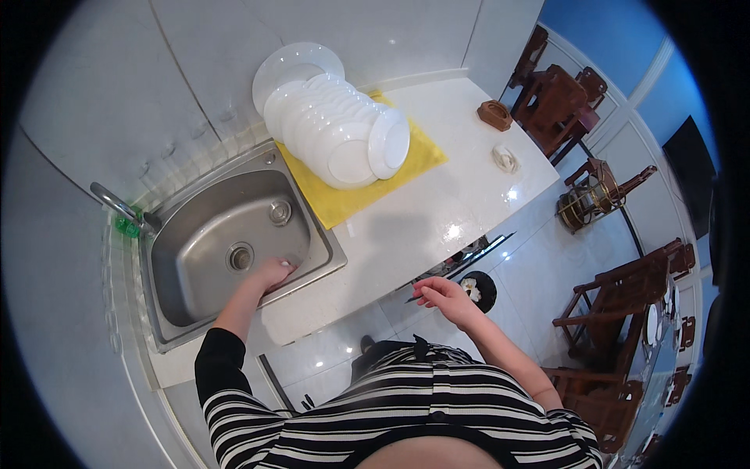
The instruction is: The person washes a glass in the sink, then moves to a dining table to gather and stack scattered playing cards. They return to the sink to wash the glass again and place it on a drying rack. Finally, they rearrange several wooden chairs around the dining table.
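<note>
My left hand (pixel 275 273) reaches into the stainless steel sink (pixel 196 234), low against its near right wall. Its fingers are partly hidden; a small white spot shows at the fingertips, and I cannot tell whether it is a held thing. In front of the counter, my right hand (pixel 443 298) hangs with loosely curled fingers and nothing visible in them. Below it in the picture runs the dark edge of a pulled-out drawer (pixel 477 252). Many white plates (pixel 351 153) lean in an overlapping row on a yellow cloth (pixel 422 153) right of the sink.
A chrome faucet (pixel 120 202) rises at the sink's left, beside a green bottle (pixel 129 225). A wooden box-like holder (pixel 495 115) and a crumpled whitish cloth (pixel 505 159) lie on the white counter (pixel 404 228). Below stands a black bin (pixel 485 293); wooden chairs (pixel 621 299) are at right.
</note>
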A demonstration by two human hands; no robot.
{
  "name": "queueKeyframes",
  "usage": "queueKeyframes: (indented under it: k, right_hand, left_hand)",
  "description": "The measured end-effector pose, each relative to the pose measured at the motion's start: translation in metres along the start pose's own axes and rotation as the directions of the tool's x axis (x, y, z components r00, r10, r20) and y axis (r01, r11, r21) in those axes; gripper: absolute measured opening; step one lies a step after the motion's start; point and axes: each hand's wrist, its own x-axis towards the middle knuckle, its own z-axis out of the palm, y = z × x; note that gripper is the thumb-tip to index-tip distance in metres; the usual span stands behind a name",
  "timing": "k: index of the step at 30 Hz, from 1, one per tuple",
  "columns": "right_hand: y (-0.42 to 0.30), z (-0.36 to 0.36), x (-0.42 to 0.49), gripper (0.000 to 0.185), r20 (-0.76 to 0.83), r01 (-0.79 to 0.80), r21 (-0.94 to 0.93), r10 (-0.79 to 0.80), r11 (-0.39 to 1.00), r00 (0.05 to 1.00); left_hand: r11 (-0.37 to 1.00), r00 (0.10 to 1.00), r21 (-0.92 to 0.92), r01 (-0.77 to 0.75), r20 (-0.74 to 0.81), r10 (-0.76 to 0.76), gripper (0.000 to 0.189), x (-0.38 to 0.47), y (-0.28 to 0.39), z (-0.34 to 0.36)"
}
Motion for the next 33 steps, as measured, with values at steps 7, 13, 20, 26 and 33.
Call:
queueKeyframes:
  k: [7,13,20,26,33]
  right_hand:
    - [0.013,-0.003,-0.006,0.024,-0.071,-0.055,0.019,0.056,0.998,0.996]
    - [0.029,-0.01,-0.009,0.024,-0.116,0.002,0.041,0.003,0.999,0.993]
    - [0.053,-0.045,-0.04,0.024,-0.224,-0.038,0.115,0.063,0.993,0.973]
    - [0.094,-0.088,-0.084,0.024,-0.325,-0.046,0.201,0.111,0.979,0.939]
    - [0.126,-0.147,-0.139,0.025,-0.474,0.019,0.338,0.153,0.941,0.867]
  left_hand:
    - [0.966,0.981,0.257,-0.016,-0.184,0.066,0.042,0.018,-0.005,0.004]
    - [0.929,0.881,0.366,-0.045,-0.424,0.21,0.047,0.009,-0.001,0.001]
    - [0.436,0.932,-0.851,-0.293,-0.356,-0.07,0.033,0.004,0.025,0.0]
    - [0.764,0.916,-0.517,-0.386,-0.115,0.385,0.027,-0.027,0.196,0.075]
    - [0.663,0.59,0.033,-0.748,-0.423,0.688,0.04,0.062,0.364,0.153]
